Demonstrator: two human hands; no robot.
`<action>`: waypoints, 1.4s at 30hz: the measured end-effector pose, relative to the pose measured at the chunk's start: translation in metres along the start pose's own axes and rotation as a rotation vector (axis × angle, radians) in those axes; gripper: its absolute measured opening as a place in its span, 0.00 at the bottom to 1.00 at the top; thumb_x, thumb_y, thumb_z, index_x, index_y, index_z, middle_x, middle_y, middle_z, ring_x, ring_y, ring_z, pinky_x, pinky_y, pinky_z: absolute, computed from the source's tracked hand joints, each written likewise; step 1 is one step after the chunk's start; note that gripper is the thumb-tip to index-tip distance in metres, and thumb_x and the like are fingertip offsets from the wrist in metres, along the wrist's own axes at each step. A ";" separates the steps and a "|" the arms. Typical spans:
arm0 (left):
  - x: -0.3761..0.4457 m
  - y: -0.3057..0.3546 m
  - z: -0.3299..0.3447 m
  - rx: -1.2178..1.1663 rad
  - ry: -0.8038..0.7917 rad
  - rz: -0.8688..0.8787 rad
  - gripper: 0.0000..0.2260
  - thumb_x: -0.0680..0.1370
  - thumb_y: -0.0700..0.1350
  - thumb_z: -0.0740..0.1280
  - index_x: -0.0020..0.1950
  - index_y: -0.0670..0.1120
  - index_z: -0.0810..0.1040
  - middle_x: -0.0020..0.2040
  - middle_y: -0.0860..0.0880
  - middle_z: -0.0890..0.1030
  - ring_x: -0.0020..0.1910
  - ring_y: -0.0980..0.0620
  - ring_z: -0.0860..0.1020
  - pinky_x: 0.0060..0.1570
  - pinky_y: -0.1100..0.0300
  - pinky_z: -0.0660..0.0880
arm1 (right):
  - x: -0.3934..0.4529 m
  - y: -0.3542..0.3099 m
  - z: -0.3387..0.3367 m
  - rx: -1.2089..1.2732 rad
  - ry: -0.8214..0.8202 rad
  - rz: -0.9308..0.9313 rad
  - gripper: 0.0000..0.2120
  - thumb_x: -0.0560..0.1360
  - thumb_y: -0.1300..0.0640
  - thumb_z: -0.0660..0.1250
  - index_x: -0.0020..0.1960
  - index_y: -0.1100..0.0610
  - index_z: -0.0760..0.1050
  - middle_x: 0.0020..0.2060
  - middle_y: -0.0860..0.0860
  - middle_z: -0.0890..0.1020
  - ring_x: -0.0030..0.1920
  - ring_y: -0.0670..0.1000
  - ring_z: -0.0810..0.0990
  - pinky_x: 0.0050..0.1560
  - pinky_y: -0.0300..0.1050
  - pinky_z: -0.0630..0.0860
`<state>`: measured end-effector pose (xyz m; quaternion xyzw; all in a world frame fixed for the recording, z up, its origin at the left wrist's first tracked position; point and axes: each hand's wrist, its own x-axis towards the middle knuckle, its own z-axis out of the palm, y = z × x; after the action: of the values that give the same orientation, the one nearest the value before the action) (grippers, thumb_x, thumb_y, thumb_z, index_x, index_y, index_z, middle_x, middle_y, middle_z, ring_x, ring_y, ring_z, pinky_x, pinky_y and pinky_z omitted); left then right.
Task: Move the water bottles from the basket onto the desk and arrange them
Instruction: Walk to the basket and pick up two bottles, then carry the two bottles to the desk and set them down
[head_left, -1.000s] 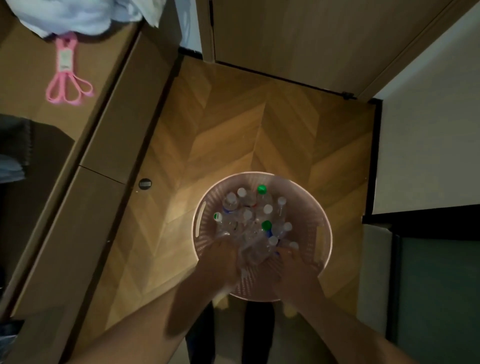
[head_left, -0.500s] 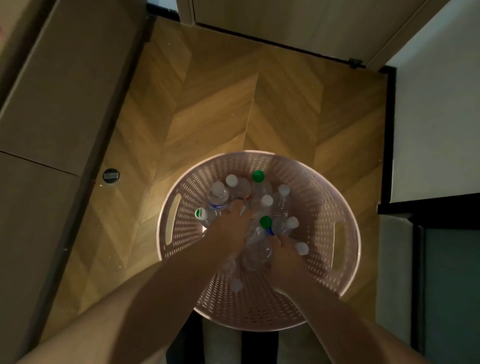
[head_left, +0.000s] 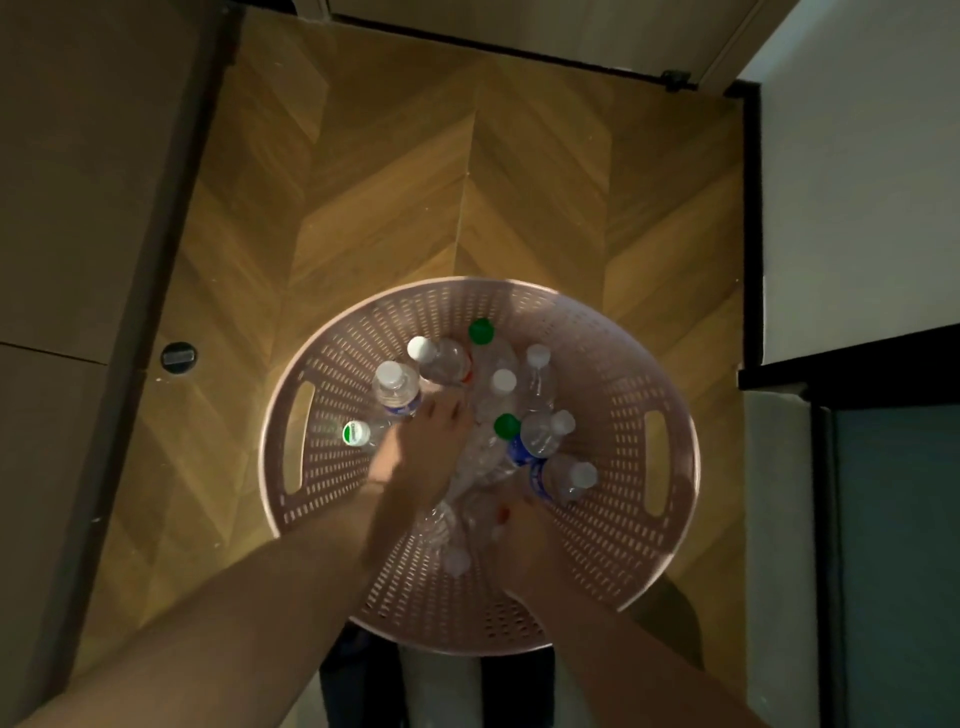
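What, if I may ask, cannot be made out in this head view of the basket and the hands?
- Left hand: its fingertips are buried among the bottles, so its grip is unclear.
- Right hand: dim and blurred; what it holds cannot be told.
- Bottle count: the pile in the basket overlaps and the hands cover part.
- Bottle labels: too small to read.
- The desk: not identifiable in this view.

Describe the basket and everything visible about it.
The basket is round, pinkish plastic, its wall perforated with rows of small slots, with an oval handle cut-out on each side. It stands upright on the herringbone wood floor, holding clear water bottles with white and green caps. The left hand and right hand reach among them.
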<state>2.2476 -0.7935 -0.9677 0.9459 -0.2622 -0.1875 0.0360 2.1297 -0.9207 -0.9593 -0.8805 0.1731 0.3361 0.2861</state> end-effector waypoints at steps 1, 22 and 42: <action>-0.009 0.004 0.001 0.013 -0.003 0.036 0.25 0.55 0.32 0.78 0.51 0.41 0.86 0.49 0.42 0.83 0.37 0.44 0.82 0.26 0.57 0.73 | 0.001 0.004 -0.002 0.012 0.028 0.002 0.12 0.81 0.54 0.63 0.61 0.58 0.78 0.57 0.55 0.82 0.58 0.56 0.80 0.60 0.48 0.76; -0.069 0.043 0.056 0.101 -0.432 0.157 0.15 0.86 0.39 0.55 0.69 0.38 0.76 0.68 0.38 0.78 0.67 0.38 0.77 0.62 0.48 0.73 | 0.018 0.042 -0.017 -0.043 0.011 0.051 0.08 0.77 0.65 0.67 0.42 0.54 0.79 0.42 0.51 0.83 0.44 0.51 0.81 0.42 0.42 0.74; -0.249 0.012 -0.299 -0.850 -0.014 -0.367 0.08 0.75 0.47 0.74 0.52 0.55 0.80 0.60 0.55 0.74 0.55 0.50 0.79 0.57 0.56 0.79 | -0.244 -0.134 -0.205 0.183 0.186 -0.018 0.07 0.72 0.58 0.77 0.47 0.54 0.79 0.46 0.49 0.80 0.45 0.52 0.80 0.41 0.42 0.74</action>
<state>2.1564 -0.6857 -0.6050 0.8767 0.0092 -0.2882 0.3850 2.1230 -0.9158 -0.6139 -0.8796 0.2210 0.2334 0.3508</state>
